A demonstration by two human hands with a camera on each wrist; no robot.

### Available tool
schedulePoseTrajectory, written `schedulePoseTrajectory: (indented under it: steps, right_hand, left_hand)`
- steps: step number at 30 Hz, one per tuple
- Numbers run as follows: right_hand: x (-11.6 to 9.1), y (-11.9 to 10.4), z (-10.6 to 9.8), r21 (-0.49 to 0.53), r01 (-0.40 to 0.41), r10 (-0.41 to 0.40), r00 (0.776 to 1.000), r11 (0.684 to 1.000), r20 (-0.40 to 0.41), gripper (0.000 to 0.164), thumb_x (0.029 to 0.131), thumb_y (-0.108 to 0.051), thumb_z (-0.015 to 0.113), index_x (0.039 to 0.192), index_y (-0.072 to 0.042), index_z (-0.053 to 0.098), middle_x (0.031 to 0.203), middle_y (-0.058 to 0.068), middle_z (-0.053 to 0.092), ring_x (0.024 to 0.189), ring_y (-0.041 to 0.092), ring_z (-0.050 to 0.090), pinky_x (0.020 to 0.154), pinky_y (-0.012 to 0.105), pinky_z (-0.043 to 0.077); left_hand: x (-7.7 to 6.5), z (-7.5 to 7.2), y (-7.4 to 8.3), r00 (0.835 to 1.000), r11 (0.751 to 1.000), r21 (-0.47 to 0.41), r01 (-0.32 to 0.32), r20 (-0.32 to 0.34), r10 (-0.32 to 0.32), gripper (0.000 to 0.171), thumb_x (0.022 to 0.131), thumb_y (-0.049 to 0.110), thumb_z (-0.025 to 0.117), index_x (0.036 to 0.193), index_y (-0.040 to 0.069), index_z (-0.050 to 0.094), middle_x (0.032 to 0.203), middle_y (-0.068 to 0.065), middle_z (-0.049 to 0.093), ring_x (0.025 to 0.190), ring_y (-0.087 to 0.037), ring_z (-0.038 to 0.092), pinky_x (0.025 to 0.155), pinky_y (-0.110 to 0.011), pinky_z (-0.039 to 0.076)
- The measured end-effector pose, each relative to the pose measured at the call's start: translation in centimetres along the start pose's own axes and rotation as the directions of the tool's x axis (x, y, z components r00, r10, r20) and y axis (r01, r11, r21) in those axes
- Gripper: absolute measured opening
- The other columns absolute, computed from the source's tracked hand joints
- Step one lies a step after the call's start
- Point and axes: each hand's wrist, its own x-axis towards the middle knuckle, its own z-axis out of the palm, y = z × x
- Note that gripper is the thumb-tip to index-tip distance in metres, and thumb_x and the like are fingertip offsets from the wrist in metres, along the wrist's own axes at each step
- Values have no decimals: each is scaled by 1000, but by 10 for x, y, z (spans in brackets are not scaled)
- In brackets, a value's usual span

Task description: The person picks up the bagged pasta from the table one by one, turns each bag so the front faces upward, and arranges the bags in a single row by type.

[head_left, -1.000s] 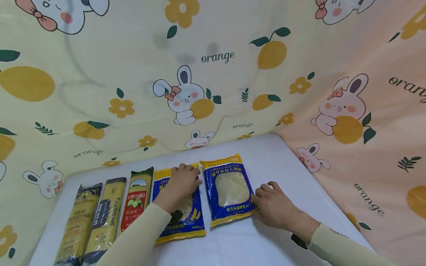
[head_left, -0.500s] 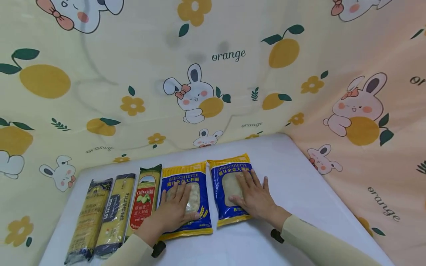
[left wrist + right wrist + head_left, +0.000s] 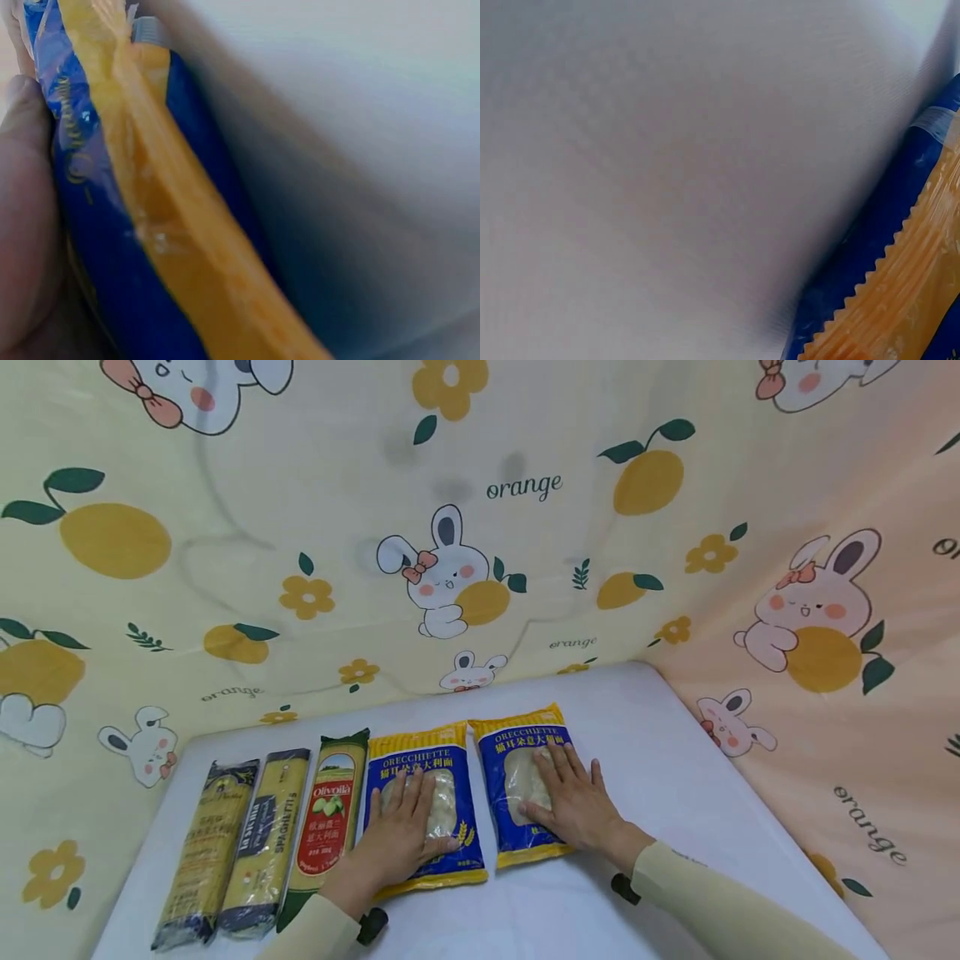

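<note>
Two blue and yellow bags of orecchiette pasta lie side by side on the white table. My left hand [image 3: 397,839] rests flat on the left orecchiette bag [image 3: 446,760], fingers spread and pointing away from me. On the right orecchiette bag [image 3: 501,839] lies my right hand [image 3: 581,802], its fingers straight across the clear window. The left wrist view shows the left bag's yellow seam edge [image 3: 195,202] beside part of my hand. In the right wrist view, the right bag's serrated yellow edge [image 3: 900,292] shows at the lower right, with no fingers visible.
Left of the bags, a red-labelled Olivoilà spaghetti pack [image 3: 326,818], a blue and yellow spaghetti pack [image 3: 266,843] and another long pasta pack [image 3: 208,852] lie in a row on the white table [image 3: 630,727]. A patterned cloth [image 3: 337,527] rises behind and at the right.
My left hand has flattened and shifted down the left bag. My right hand has moved from the right bag's side edge onto its front. Between the last two frames the hands barely move.
</note>
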Motion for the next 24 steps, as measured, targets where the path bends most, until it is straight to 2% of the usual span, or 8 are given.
schedulePoseTrajectory:
  steps: [4, 10, 16, 20, 22, 24]
  right_hand:
    - [0, -4, 0, 13, 1, -2, 1000, 1000, 13, 94, 100, -73, 49, 169, -14, 25, 175, 21, 17, 161, 47, 13, 119, 80, 16]
    - [5, -9, -2, 37, -2, 1, 1000, 999, 6, 95, 100, -75, 48, 169, -15, 23, 176, 18, 14, 162, 46, 10, 121, 78, 14]
    - [0, -1, 0, 10, 2, -2, 1000, 1000, -26, 93, 99, -75, 50, 168, -16, 29, 175, 18, 19, 162, 45, 12, 121, 77, 14]
    - [-6, 5, -7, -56, 50, -56, 992, 997, -116, 83, 101, -69, 54, 161, -12, 45, 173, 18, 28, 162, 42, 17, 125, 72, 14]
    - [-11, 8, -14, -75, 64, -75, 984, 995, -164, 78, 102, -66, 55, 155, -9, 54, 170, 19, 33, 161, 42, 20, 125, 71, 14]
    - [-18, 15, -24, -69, 54, -66, 979, 996, -192, 74, 102, -63, 56, 152, -8, 57, 170, 20, 33, 161, 44, 19, 125, 71, 14]
  left_hand:
    - [-2, 2, -3, 1000, 1000, -15, 9, 7, -9, 107, 97, 77, 48, 170, 10, 9, 177, -16, 4, 163, -42, -2, 125, -72, 3]
    - [-3, 0, -8, 999, 1000, -20, 4, -33, -5, 105, 98, 76, 48, 171, 11, 8, 178, -15, 3, 164, -41, -4, 126, -71, 0]
    - [0, 4, -2, 1000, 999, -45, 4, -24, -6, 104, 98, 76, 48, 171, 13, 9, 178, -14, 4, 164, -41, -3, 125, -72, 0]
    - [1, -9, 1, 999, 993, -118, 3, -33, -7, 89, 102, 64, 55, 169, 13, 25, 176, -14, 18, 164, -41, 6, 124, -75, 3]
    - [-5, -19, -4, 998, 991, -137, 12, -56, -19, 78, 104, 55, 59, 165, 13, 36, 173, -14, 27, 163, -41, 13, 122, -77, 5]
    - [-16, -29, -13, 995, 990, -132, 41, -86, -52, 68, 105, 47, 62, 162, 13, 44, 170, -16, 35, 161, -42, 18, 121, -79, 6]
